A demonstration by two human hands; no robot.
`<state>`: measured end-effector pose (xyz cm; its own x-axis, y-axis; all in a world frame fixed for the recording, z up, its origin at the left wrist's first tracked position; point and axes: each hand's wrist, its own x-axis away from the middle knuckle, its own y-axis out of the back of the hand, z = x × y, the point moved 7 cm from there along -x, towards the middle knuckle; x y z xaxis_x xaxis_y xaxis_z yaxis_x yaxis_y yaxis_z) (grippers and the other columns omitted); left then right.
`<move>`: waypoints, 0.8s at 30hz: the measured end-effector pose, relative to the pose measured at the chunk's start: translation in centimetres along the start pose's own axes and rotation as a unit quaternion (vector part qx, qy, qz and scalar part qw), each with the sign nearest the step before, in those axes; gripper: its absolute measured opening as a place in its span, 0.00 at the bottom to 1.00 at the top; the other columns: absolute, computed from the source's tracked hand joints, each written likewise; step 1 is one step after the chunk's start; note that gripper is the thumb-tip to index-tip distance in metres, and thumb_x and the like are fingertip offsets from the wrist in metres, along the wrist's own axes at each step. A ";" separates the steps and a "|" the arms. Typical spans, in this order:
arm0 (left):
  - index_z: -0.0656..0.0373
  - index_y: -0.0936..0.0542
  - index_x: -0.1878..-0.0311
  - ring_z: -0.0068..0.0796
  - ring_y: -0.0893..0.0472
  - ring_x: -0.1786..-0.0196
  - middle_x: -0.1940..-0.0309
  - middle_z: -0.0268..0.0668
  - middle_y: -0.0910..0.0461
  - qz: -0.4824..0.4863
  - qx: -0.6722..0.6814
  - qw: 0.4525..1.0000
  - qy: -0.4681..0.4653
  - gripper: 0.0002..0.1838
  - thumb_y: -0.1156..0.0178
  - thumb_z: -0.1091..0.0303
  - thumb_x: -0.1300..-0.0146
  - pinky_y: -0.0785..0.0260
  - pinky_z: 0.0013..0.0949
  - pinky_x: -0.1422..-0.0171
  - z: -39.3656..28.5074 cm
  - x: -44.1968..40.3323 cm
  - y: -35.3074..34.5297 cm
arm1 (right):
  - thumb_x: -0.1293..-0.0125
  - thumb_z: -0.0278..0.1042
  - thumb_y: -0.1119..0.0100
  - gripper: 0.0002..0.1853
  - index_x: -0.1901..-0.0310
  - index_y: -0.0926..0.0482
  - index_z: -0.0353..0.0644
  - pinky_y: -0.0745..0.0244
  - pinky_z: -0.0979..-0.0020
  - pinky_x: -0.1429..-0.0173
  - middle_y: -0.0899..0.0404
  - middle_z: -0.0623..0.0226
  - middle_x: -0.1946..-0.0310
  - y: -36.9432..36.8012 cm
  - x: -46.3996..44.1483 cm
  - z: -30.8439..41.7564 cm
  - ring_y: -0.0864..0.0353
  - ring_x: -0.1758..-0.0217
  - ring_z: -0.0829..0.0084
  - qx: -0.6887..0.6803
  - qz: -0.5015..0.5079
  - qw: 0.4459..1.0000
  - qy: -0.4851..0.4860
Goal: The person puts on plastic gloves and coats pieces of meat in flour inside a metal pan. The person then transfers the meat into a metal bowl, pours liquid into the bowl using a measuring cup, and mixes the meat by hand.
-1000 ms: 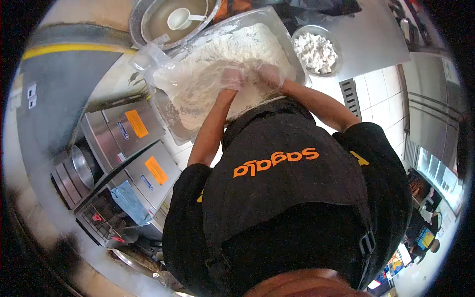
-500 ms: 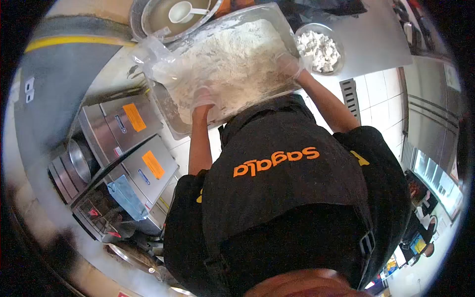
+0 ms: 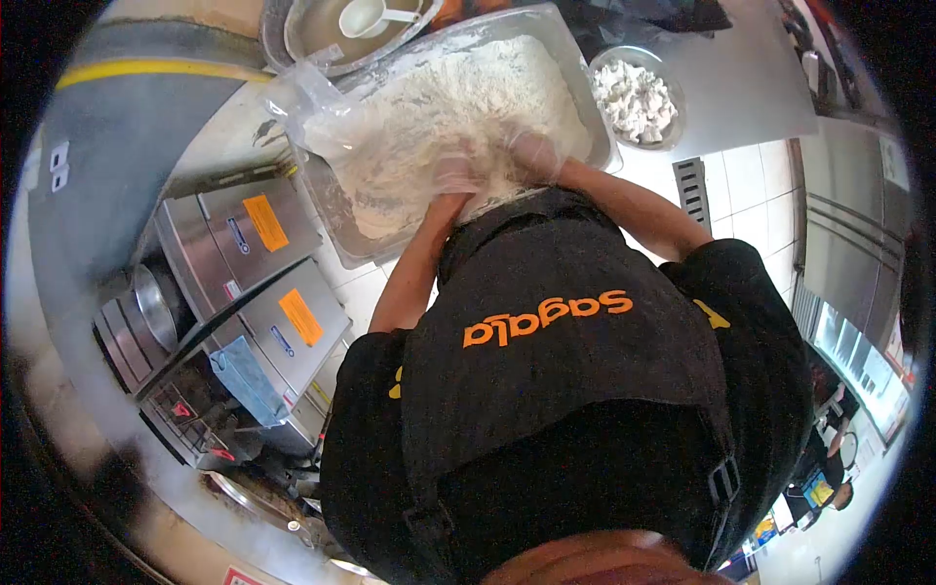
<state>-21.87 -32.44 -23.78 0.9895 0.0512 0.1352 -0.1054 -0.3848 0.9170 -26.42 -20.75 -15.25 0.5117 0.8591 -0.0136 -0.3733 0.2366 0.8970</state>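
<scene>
Both my hands are in thin clear plastic gloves, down in a pale flour-like powder. The powder fills a large rectangular tray in front of me. My left hand and my right hand are close together at the tray's near side. Powder and motion blur hide the fingers, so what they grip, if anything, does not show. A clear plastic bag hangs over the tray's left edge. Right of the tray, a round metal bowl contains white-coated chunks.
Behind the tray, a large basin of cloudy liquid has a white scoop in it. Steel appliances with orange labels stand at left, a blue cloth on one. A steel table extends right. Another person is far right.
My hands have come together: the left moved right, and the right moved left from the tray's right side. The powder is heaped differently around them.
</scene>
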 end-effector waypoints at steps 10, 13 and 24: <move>0.60 0.24 0.62 0.42 0.24 0.70 0.72 0.47 0.23 0.073 0.172 0.979 0.080 0.22 0.42 0.49 0.50 0.33 0.41 0.65 4.3 0.4 4.4 | 0.48 0.39 0.42 0.14 0.61 0.23 0.41 0.30 0.62 0.59 0.23 0.53 0.71 -0.9 -0.1 -9.3 0.25 0.65 0.57 -0.158 0.039 0.979 -0.120; 0.59 0.24 0.62 0.45 0.24 0.65 0.70 0.49 0.23 0.100 0.079 0.982 0.138 0.21 0.42 0.52 0.52 0.32 0.42 0.61 6.0 1.5 5.7 | 0.47 0.39 0.42 0.16 0.60 0.25 0.39 0.30 0.64 0.56 0.22 0.53 0.69 -3.6 -0.6 -12.5 0.24 0.64 0.57 -0.059 0.046 0.992 -0.106; 0.59 0.24 0.61 0.47 0.23 0.63 0.68 0.50 0.23 0.142 0.017 0.981 0.133 0.22 0.42 0.52 0.54 0.32 0.43 0.59 7.2 5.6 0.4 | 0.44 0.38 0.52 0.15 0.60 0.25 0.38 0.29 0.62 0.59 0.23 0.56 0.68 -2.5 -2.4 -6.5 0.23 0.65 0.61 0.048 0.077 0.995 -0.047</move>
<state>-15.68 -38.99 -25.34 0.8592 0.1750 0.4809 -0.3650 -0.4490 0.8156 -31.76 -20.40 -20.32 0.5255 0.8347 0.1648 -0.3792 0.0564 0.9236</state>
